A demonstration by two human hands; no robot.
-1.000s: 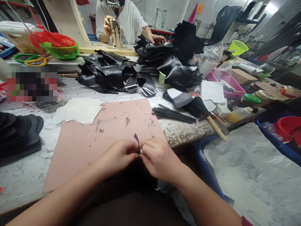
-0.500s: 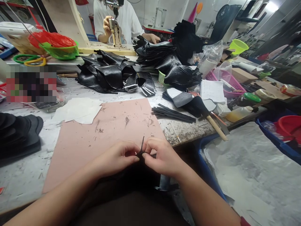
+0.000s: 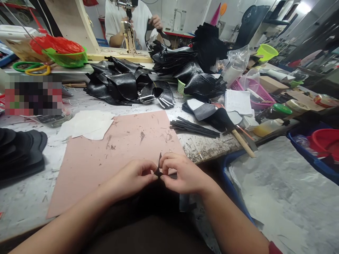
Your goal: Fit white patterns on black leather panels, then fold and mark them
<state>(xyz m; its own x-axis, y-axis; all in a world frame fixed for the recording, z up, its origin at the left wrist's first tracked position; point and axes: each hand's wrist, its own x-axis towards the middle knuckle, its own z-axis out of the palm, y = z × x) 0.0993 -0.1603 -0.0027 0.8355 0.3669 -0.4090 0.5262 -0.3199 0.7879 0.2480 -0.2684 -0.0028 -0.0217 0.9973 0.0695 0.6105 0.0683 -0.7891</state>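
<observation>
stack of black foam pieces (image 3: 21, 150) is lying at the far left edge of the worktable (image 3: 34, 197). white paper sheets (image 3: 87, 124) are resting just beyond the pink cutting mat (image 3: 106, 158). left hand (image 3: 132, 178) is hovering over the mat's near edge, fingertips pinching together on a small black strip (image 3: 159, 168). the strip is sitting between both hands, one end sticking up. right hand (image 3: 182, 173) is meeting the left, thumb and forefinger clamping the same strip. bundle of black strips (image 3: 194, 127) is lying to the right of the mat, a wooden-handled tool (image 3: 242, 143) near it. heaps of black leather (image 3: 127, 83) are piling up behind. a co-worker's hand (image 3: 156, 22) is lifting a dark piece at the far machine.
</observation>
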